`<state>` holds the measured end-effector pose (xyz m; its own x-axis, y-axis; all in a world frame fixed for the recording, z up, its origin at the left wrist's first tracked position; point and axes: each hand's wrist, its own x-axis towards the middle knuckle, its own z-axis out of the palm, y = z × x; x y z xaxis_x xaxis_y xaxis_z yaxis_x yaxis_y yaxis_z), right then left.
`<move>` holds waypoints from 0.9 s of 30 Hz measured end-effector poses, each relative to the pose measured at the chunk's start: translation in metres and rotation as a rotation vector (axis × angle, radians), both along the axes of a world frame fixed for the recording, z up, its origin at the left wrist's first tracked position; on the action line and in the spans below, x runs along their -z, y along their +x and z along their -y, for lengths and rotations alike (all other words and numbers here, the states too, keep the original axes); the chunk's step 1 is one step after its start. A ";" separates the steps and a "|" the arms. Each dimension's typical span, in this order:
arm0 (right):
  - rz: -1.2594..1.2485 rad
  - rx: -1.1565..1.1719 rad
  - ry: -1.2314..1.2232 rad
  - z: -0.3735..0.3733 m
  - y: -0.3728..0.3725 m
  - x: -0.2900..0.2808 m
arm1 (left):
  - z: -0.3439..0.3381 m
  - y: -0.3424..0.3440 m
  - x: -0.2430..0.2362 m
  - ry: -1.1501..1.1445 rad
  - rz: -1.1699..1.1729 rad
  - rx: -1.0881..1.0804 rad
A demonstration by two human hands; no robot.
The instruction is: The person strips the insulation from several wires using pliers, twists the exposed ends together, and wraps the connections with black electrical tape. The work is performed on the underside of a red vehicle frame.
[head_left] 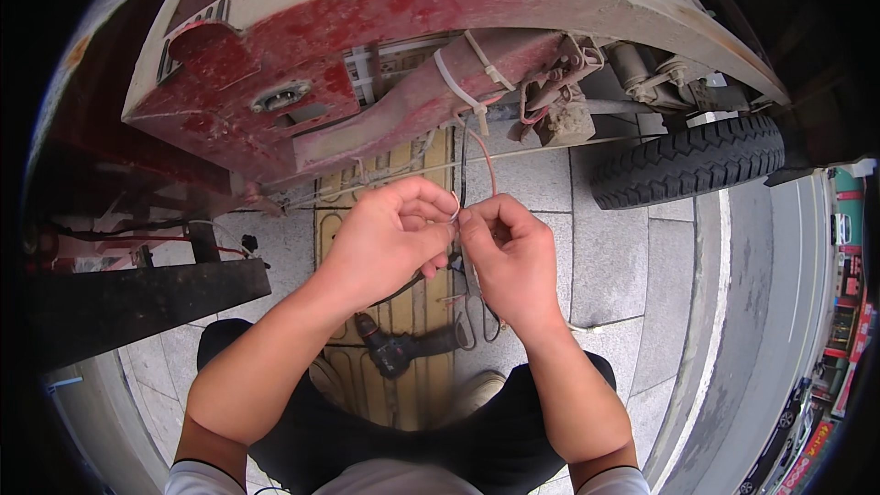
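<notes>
In front of me, below a red vehicle frame [367, 124], both hands meet fingertip to fingertip. My left hand [390, 234] is closed in a pinch, with a thin pale wire end [455, 205] at its fingertips. My right hand [509, 247] pinches the same spot, thumb against forefinger. An orange wire [488, 160] runs down from the frame to behind the right hand. Beside it hangs a black cable [464, 160], passing behind the fingers. How the wires join between the fingertips is too small to tell.
A black cordless drill [394, 355] lies on the yellow tactile paving [339, 238] between my feet. Dark looped handles of a tool [469, 325] show beside it. A tyre [692, 160] stands at the right. White cable ties [458, 82] circle the frame; a dark metal beam [156, 302] juts in left.
</notes>
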<state>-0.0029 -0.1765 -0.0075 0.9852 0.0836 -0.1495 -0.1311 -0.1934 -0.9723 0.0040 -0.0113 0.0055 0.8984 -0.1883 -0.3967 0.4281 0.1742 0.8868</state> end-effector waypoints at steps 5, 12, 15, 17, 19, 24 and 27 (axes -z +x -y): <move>0.236 -0.034 -0.263 -0.003 -0.002 -0.003 | -0.007 0.006 -0.008 0.031 -0.055 0.067; 0.291 -0.069 -0.289 -0.002 0.003 -0.006 | -0.014 0.016 0.003 -0.043 -0.055 0.125; 0.314 -0.098 -0.303 0.002 0.006 -0.005 | -0.011 0.018 -0.005 0.003 -0.062 0.148; 0.259 -0.115 -0.256 0.003 0.008 -0.003 | -0.016 0.021 0.002 0.010 -0.056 0.157; 0.126 -0.113 -0.158 0.005 0.011 -0.004 | -0.020 0.023 0.010 -0.054 -0.074 0.167; 0.042 -0.095 -0.140 0.004 0.013 -0.005 | -0.018 0.024 0.010 -0.023 -0.057 0.196; -0.051 -0.103 -0.074 0.009 0.017 -0.001 | -0.015 0.025 0.006 0.039 0.033 0.251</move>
<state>0.0142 -0.1859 -0.0069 0.9628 0.1712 -0.2090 -0.1561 -0.2790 -0.9475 0.0288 0.0042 -0.0004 0.8377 -0.3926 -0.3796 0.4248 0.0314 0.9048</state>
